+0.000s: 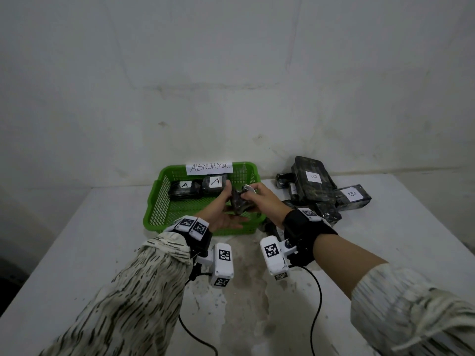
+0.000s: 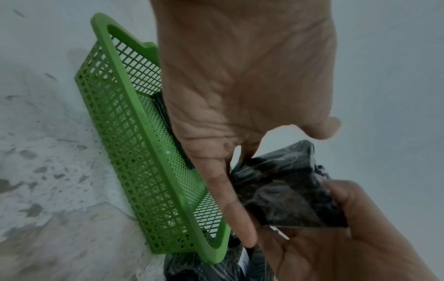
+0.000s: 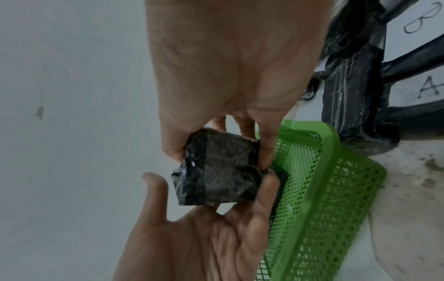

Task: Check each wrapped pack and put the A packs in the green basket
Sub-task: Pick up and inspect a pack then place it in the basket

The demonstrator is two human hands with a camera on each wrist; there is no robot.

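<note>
Both hands meet over the right front of the green basket (image 1: 151, 206) (image 2: 144, 133) (image 3: 331, 171). My right hand (image 1: 259, 196) (image 3: 228, 76) pinches a dark wrapped pack (image 1: 239, 201) (image 2: 283, 190) (image 3: 216, 171) between thumb and fingers. My left hand (image 1: 226, 214) (image 2: 240, 95) lies under and beside it, with fairly straight fingers touching the wrap and the thumb held apart. A bit of white label shows by the right fingers, but its letter is hidden. Two packs marked A (image 1: 185, 190) (image 1: 214, 185) lie at the back of the basket.
A paper sign reading ABNORMAL (image 1: 209, 168) hangs on the basket's far rim. To the right lies a heap of dark packs, two showing B labels (image 1: 312, 178) (image 1: 353, 195); the right wrist view shows an A label (image 3: 430, 87) among them. The wall stands close behind.
</note>
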